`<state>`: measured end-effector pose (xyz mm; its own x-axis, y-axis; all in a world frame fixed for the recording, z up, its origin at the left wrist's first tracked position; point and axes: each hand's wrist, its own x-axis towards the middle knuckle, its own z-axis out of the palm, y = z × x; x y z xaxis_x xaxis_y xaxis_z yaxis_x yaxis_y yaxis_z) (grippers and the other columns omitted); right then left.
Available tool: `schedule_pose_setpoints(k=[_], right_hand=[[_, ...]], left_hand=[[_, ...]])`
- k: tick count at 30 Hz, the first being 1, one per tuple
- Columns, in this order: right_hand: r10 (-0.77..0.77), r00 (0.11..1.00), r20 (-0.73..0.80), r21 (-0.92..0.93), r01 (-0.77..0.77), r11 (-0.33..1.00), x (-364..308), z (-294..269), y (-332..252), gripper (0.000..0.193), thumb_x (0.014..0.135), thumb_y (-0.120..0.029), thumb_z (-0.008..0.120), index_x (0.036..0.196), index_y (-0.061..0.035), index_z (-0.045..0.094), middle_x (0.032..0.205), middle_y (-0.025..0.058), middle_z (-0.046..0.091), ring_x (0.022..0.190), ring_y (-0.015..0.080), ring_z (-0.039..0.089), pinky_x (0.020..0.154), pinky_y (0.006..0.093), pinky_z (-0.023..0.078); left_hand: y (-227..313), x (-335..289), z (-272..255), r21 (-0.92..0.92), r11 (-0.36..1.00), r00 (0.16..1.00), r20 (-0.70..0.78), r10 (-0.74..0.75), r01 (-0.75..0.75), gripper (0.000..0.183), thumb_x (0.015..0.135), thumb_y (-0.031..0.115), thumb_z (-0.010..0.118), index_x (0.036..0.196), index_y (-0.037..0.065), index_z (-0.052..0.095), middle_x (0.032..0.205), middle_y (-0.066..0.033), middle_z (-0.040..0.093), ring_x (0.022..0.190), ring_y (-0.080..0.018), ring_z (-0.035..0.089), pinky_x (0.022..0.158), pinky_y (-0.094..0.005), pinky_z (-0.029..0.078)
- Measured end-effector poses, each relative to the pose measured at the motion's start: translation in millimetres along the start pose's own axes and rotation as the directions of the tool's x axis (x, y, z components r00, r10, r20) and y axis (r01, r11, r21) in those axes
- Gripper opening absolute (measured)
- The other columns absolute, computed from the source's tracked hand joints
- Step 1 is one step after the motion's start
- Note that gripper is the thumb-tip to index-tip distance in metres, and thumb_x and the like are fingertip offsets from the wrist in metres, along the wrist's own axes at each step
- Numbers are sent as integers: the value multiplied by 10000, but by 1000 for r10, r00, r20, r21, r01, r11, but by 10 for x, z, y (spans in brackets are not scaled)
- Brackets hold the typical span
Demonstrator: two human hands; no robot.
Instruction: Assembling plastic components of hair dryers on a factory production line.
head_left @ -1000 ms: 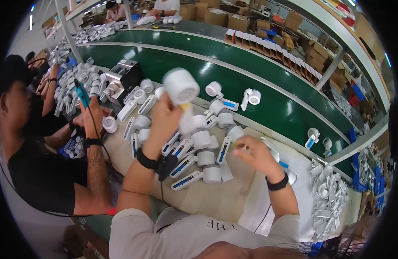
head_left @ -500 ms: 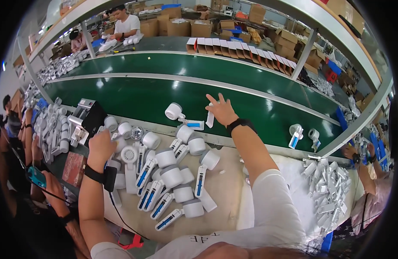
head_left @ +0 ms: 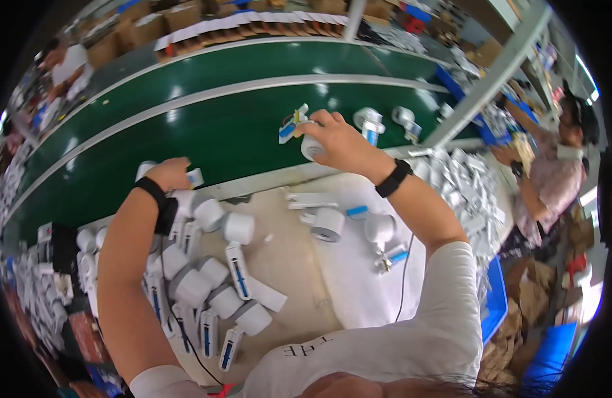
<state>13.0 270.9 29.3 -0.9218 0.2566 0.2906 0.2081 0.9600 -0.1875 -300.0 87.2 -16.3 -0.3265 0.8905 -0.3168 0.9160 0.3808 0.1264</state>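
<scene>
My right hand [head_left: 334,140] is closed round a handheld fan [head_left: 312,147] with a round white head, held over the green belt. From its handle end stick out a blue battery and small wired parts [head_left: 293,127]. At the belt's near edge my left hand [head_left: 170,174] curls over another fan [head_left: 145,170]; its round head shows on one side and its handle end on the other, the middle hidden by my fingers. Below my left forearm lies a pile of similar fans [head_left: 198,286], their open handles showing blue batteries.
Two more fans [head_left: 370,123] lie on the belt [head_left: 220,142] beyond my right hand. Loose fans [head_left: 327,224] rest on the pale work surface [head_left: 299,278]. Silver-white parts [head_left: 462,189] heap up at the right, near a metal post [head_left: 482,79] and a seated co-worker [head_left: 551,159].
The view has swung to the right. My right hand, spread open over a white handle piece before, now grips a fan. My left hand has moved from the pile to the fan on the belt.
</scene>
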Motion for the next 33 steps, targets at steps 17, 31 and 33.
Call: schedule_pose_setpoints(k=[17,31,33], right_hand=[[252,945,-211,177,-216,960,-2360,-458,-435,579,723,-181,667,1250,-128,433,1288,177,384,1146,348,414,943,394,382],[886,-453,-99,434,-821,-371,-7289,196,-541,839,672,-441,697,1280,33,365,1170,202,514,1122,282,476,933,329,366],[885,-459,-76,425,-818,-388,-7384,153,-408,848,686,-449,684,1308,7,334,1236,210,459,1190,302,413,976,337,324]], left_hand=[[562,-179,-471,321,943,896,-387,217,-89,254,726,-5,549,974,-6,495,881,-209,581,851,-385,557,715,-442,442],[2794,-1575,181,422,584,697,187,692,-694,341,644,-79,494,977,-9,505,1001,-190,535,980,-373,489,810,-433,403],[3068,-1703,226,534,410,561,150,814,-739,402,641,-93,479,1037,-23,502,1081,-188,509,1069,-373,448,875,-434,379]])
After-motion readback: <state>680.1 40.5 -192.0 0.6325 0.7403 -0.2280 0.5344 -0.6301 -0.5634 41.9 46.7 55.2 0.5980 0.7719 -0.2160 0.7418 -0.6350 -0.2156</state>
